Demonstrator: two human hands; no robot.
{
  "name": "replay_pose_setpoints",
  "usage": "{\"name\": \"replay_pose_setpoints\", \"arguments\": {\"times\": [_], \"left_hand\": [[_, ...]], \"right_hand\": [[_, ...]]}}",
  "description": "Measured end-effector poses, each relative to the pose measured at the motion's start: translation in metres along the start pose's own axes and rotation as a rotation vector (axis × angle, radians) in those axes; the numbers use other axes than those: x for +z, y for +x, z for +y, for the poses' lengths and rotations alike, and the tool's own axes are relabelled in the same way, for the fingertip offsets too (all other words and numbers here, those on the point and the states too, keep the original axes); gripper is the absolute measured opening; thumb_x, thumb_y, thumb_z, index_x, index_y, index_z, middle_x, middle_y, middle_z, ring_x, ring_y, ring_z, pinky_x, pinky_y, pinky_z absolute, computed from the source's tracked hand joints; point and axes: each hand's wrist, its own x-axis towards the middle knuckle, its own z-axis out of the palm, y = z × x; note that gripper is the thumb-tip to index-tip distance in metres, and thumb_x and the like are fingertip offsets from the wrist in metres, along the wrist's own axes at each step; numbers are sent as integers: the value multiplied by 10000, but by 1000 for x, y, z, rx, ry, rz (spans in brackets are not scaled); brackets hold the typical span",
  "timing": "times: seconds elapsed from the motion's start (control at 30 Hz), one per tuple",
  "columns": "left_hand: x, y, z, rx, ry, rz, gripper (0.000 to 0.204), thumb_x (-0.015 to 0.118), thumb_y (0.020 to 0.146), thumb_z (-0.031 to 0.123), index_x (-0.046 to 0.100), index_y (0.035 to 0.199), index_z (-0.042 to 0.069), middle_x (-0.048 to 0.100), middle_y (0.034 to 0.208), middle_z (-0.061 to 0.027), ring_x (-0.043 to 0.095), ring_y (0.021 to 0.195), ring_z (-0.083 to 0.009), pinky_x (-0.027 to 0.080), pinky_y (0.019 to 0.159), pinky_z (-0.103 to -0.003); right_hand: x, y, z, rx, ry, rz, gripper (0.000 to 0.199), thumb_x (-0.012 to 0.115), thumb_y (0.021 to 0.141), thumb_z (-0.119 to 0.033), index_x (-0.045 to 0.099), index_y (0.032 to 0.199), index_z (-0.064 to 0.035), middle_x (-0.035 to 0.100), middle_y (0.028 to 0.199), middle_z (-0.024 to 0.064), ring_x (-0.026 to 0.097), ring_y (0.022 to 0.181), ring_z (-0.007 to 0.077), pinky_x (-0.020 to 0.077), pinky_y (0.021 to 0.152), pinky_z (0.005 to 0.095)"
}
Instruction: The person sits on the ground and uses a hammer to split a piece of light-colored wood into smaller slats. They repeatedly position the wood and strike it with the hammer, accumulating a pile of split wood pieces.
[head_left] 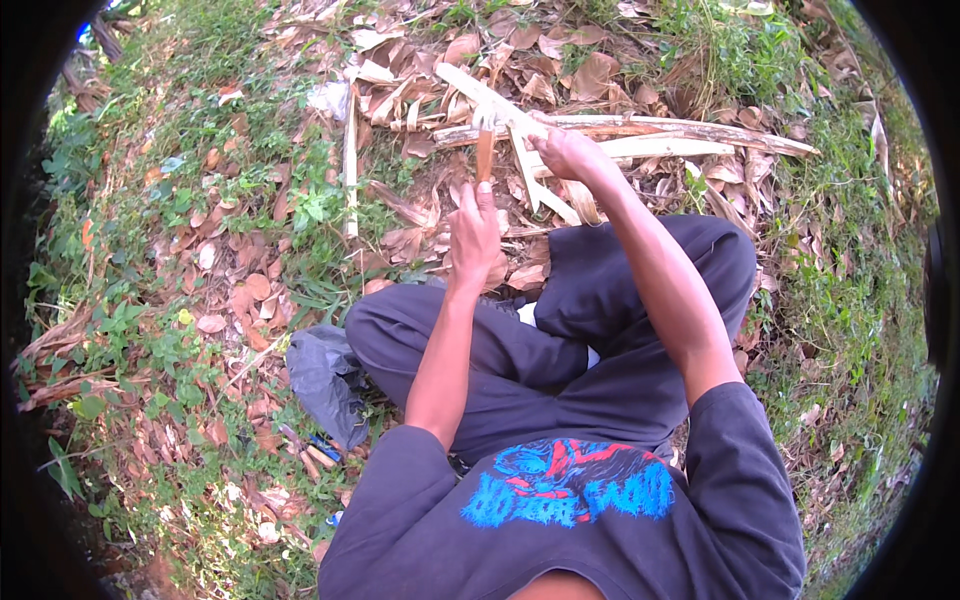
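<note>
Both my hands are out in front of my crossed legs, above the leaf-strewn ground. My left hand (474, 238) is closed round a narrow brown stick-like piece (484, 155), with the thumb lying along it. That piece points away from me. My right hand (568, 153), farther out and to the right, grips the near end of a long, flat, pale strip (470, 88) that slants up to the left. The strip crosses the far end of the brown piece. Whether the strip is split wood or a blade I cannot tell. Pale curls show at the crossing.
Beyond my hands lie long split wood pieces (690, 130) among dry brown leaves (597, 75). A thin pale stick (351, 165) lies at the left. A dark plastic bag (328, 385) rests by my left knee, with small tools (318, 453) near it. Grass surrounds me.
</note>
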Motion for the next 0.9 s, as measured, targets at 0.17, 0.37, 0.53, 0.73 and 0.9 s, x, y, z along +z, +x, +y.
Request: {"name": "replay_pose_setpoints", "arguments": {"times": [0.17,0.37,0.53,0.73,0.9], "left_hand": [[-7,-7,9,74,-264,70,474,327,1081,410,555,1070,-5,596,566,-112,621,484,-268,406,439,-431],[-11,0,8,-69,-210,0,456,310,1090,387,538,1076,-9,474,525,-46,540,447,-231,355,419,-423],[-19,-10,16,-19,-380,26,456,314,1089,383,535,1069,-16,494,593,-79,557,556,-218,405,512,-390],[-32,-6,23,-22,-274,79,510,341,1081,412,559,1162,-41,517,604,-107,570,557,-268,421,519,-410],[-8,-20,2,-127,-108,-82,496,328,1084,392,548,1190,-39,544,645,-114,585,589,-252,454,557,-422]], "right_hand": [[-4,-4,-3,156,223,-244,387,409,1029,-238,518,1362,-74,669,910,232,691,838,405,564,714,501],[12,-4,-3,85,-2,-193,391,446,999,-208,484,1369,-87,648,840,175,678,670,316,559,606,439],[26,-13,-22,88,153,83,321,438,1018,-268,651,955,-35,636,660,133,681,569,272,533,480,410],[46,-15,-6,71,187,255,367,438,1020,-304,629,851,-41,625,644,165,654,520,319,514,447,449],[25,-9,-28,212,351,144,441,425,1028,-357,641,815,-37,659,662,197,656,553,373,528,502,482]]}}
